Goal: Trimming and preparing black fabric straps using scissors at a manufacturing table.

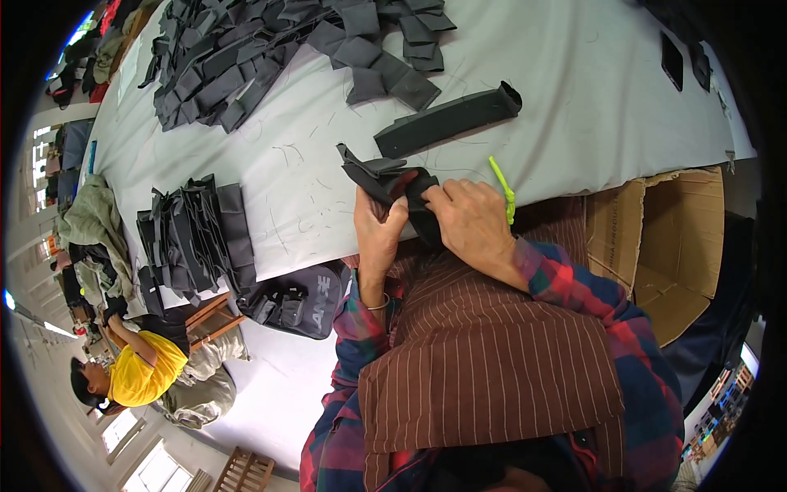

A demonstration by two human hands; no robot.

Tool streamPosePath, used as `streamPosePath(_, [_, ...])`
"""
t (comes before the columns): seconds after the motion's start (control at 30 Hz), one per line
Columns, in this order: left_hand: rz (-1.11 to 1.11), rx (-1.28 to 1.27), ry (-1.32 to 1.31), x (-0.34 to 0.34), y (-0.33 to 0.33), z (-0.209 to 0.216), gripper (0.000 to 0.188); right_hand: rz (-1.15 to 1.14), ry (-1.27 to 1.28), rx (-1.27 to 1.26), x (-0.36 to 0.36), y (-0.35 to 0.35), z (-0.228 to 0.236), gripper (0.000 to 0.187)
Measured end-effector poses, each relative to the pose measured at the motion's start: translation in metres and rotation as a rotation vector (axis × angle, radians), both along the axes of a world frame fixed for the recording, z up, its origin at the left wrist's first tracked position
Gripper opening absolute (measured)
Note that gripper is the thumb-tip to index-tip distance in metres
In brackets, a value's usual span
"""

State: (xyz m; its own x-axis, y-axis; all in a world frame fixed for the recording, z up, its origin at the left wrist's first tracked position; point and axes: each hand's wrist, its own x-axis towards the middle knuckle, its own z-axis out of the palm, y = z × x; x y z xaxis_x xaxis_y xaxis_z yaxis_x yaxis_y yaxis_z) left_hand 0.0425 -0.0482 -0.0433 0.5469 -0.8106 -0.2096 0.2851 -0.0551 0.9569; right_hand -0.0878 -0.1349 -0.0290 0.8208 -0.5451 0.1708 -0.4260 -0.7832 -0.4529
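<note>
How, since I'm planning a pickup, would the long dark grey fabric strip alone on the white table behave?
The strip is probably light: its edges look thin. It may flex yet hold shape, its right end standing open. Flattish sides should discourage rolling.

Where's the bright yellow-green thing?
In the head view, the yellow-green thing is right of centre, by the near edge of the white table, just right of the right hand.

There are two foreground hands (474, 223), one striped apron (492, 369), two separate dark fabric strips (447, 122), one fabric heap (209, 78), one fabric stack (195, 238), one neon-yellow tool (509, 200), one cardboard box (613, 234) and one co-worker (147, 369).
</note>
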Motion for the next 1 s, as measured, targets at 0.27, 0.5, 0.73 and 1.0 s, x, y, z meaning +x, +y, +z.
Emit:
streamPosePath(0.27, [0.006,0.016,-0.02,-0.002,0.001,0.0,0.044,-0.025,0.034,-0.032,0.003,0.004,0.001,0.008])
streamPosePath(0.5, [0.027,0.001,-0.03,-0.004,0.003,0.001,0.044,-0.021,-0.01,-0.056,0.003,0.005,0.0,0.008])
streamPosePath(0.73, [0.023,0.002,0.011,-0.002,0.001,-0.001,0.043,0.018,-0.1,-0.006,0.007,-0.004,-0.008,0.006])
streamPosePath(1.0, [0.065,-0.03,0.274,0.018,0.016,0.009,0.04,-0.035,-0.3,0.732,-0.014,-0.04,0.005,0.018])
